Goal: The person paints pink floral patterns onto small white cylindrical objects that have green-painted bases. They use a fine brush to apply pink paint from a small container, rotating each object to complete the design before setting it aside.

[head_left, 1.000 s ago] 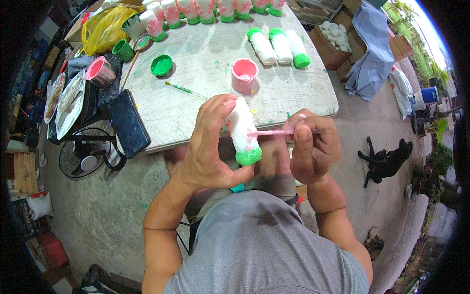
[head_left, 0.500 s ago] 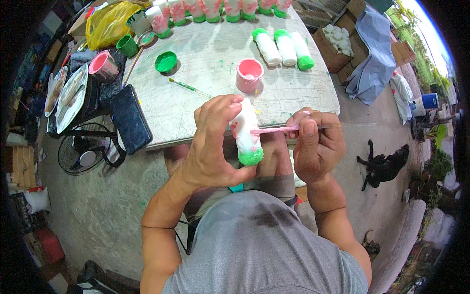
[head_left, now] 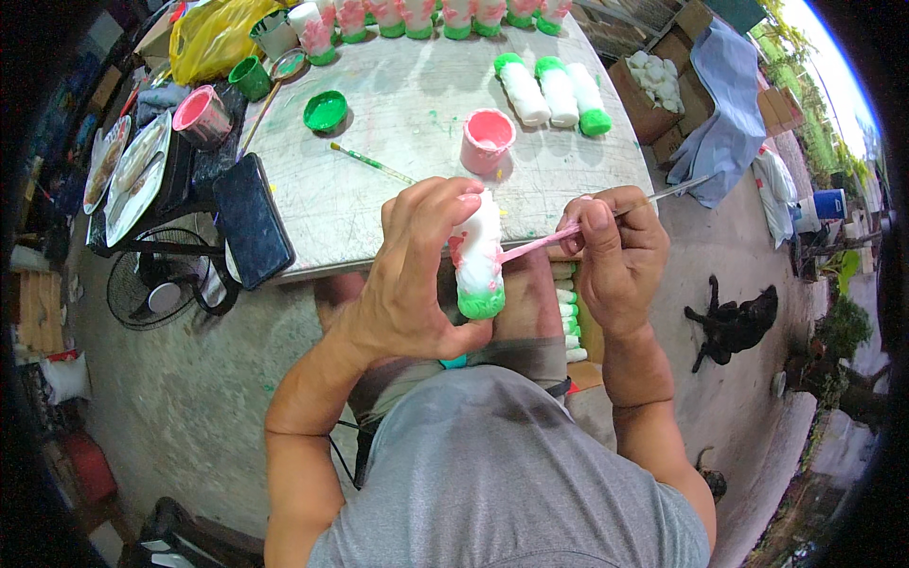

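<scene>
My left hand grips a white cylindrical figure by its two ends, thumb at the green-painted lower end and fingers at the top. Pink patches mark the figure's sides. Between thumb and fingers of my right hand is a thin paintbrush, its pink-coated tip touching the figure's right side. Just beyond, on the table, stands a pink paint cup. A second paintbrush with a green tip lies left of it, near a small dish of green paint.
Several pink, white and green figures line the far edge of the white table. Three white-and-green ones lie at the right. A black phone rests at the left edge, above a fan. A black dog lies on the floor.
The paintbrush has tilted, its rear end now higher, with its tip still at the figure's right side. The figure has turned slightly more upright in my left hand.
</scene>
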Demonstrator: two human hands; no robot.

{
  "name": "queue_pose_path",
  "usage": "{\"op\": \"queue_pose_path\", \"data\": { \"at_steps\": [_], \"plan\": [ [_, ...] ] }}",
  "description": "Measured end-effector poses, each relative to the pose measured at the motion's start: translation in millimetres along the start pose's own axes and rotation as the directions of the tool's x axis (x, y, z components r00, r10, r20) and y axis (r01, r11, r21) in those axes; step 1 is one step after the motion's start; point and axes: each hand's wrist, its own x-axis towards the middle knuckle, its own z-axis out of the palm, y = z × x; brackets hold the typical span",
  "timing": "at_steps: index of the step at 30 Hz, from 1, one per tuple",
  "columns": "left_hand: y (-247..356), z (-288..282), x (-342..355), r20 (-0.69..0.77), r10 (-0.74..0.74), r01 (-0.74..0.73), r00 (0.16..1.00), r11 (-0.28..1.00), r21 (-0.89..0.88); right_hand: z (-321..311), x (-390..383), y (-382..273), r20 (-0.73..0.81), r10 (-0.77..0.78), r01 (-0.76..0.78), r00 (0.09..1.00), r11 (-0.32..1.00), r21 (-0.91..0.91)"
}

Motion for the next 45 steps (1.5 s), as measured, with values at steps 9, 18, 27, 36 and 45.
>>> {"op": "queue_pose_path", "data": {
  "at_steps": [9, 18, 27, 36, 45],
  "plan": [
    [4, -3, 2, 0.042, 0.007, -0.007, 0.999, 1.000, 0.005, 7, 7, 0, 0.046, -0.002, 0.003, 0.999, 1.000, -0.020],
    [0, -2, 0, 0.051, -0.077, 0.082, 0.996, 0.992, -0.094, 1, -3, 9, 0.010, 0.040, -0.041, 0.999, 0.994, 0.103],
    [3, -2, 1, 0.094, -0.153, 0.161, 0.984, 0.984, -0.081, -4, -13, 14, 0.054, -0.150, 0.142, 0.987, 0.981, 0.133],
    [3, -1, 3, 0.084, -0.143, 0.146, 0.986, 0.989, -0.032, -3, -15, 6, 0.059, -0.352, 0.352, 0.934, 0.936, 0.009],
    [4, -1, 4, 0.052, -0.156, 0.156, 0.986, 0.988, 0.012, -8, -21, 5, 0.093, -0.395, 0.402, 0.914, 0.913, -0.073]
  ]
}}
